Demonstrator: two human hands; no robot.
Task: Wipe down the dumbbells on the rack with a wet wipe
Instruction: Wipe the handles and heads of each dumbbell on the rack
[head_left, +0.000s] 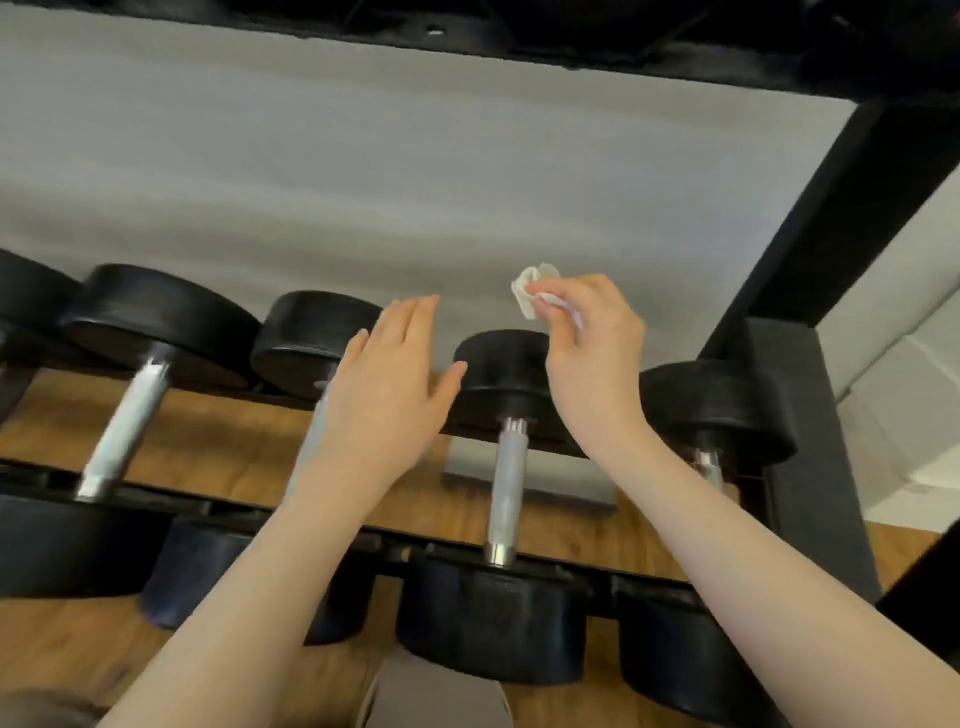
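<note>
Two hands up: right hand (592, 338) pinches wet wipe (535, 291) at 12 o'clock above dumbbell (506, 441); left hand (389, 384) flat, released.

Two bare forearms, no sleeves, left hand (387, 384) and right hand (592, 343) ungloved — no rings or watch visible

Open gaps between dumbbell handles (506, 488), upper shelf (675, 57) overhead (black), post (831, 228) rightward

Black dumbbells (506, 488) with silver handles lie side by side across the two black rails of a rack (171, 501), above a wooden floor (218, 441)
</note>
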